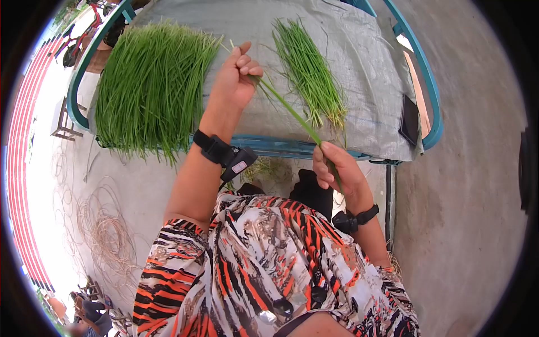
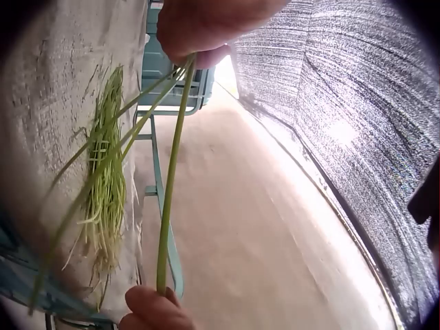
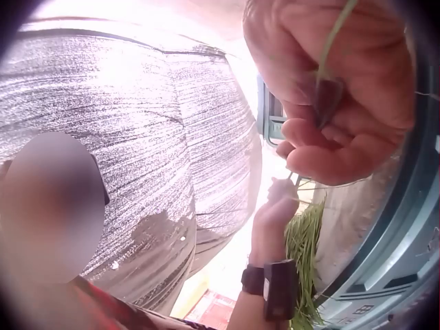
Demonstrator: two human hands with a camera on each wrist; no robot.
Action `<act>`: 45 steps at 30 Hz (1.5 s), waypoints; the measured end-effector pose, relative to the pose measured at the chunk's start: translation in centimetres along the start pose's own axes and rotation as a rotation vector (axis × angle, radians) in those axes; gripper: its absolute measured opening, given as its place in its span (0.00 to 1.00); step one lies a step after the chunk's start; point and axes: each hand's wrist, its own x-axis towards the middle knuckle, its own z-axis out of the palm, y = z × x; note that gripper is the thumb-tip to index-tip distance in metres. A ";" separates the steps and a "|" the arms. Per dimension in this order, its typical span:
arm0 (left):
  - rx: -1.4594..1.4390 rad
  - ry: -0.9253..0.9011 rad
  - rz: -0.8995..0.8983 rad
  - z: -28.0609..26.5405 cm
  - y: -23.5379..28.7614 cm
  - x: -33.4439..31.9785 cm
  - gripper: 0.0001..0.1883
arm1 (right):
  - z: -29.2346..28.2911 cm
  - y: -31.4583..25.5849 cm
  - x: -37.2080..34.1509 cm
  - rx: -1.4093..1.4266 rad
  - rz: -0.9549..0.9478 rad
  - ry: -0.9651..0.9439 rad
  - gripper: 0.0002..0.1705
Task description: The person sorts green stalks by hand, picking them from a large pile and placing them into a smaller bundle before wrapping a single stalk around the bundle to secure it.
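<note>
My left hand (image 1: 236, 78) is raised over the covered surface, its fingers curled round one end of a few thin green chive-like stalks (image 1: 289, 109). Lower and to the right, my right hand (image 1: 341, 171) pinches the longest stalk near its other end, so that it stretches straight between both hands. In the left wrist view, shorter loose stalks (image 2: 103, 161) fan out from the left fingers. A dark pointed piece (image 3: 328, 100) shows against the right palm; I cannot tell what it is. Behind the hands lie a large spread pile (image 1: 154, 84) and a smaller bundle (image 1: 309, 70) of the same stalks.
A grey woven sheet (image 1: 247, 123) covers the surface, framed by a blue-green rail (image 1: 429, 73). A flat black object (image 1: 409, 121) lies at its right edge. Coiled cord (image 1: 109, 230) lies on the floor at left. Another person (image 1: 92, 314) is at lower left.
</note>
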 end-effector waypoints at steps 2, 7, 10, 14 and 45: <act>0.003 -0.035 0.022 -0.5 0.7 0.0 0.13 | -0.2 0.7 -0.8 -0.026 -0.009 0.038 0.17; 0.107 0.028 0.089 -1.2 3.3 0.1 0.12 | -2.1 3.0 -1.7 -0.016 0.033 0.018 0.18; 0.123 0.046 0.106 -1.3 3.4 0.6 0.12 | -3.4 3.1 -2.7 -0.015 0.027 0.017 0.18; 0.120 0.093 0.112 -1.5 2.8 1.0 0.12 | -4.9 3.3 -3.5 -0.023 0.021 0.056 0.19; 0.189 0.046 -0.073 2.5 4.6 -1.7 0.12 | -3.0 0.9 -2.0 -0.866 -0.534 0.791 0.08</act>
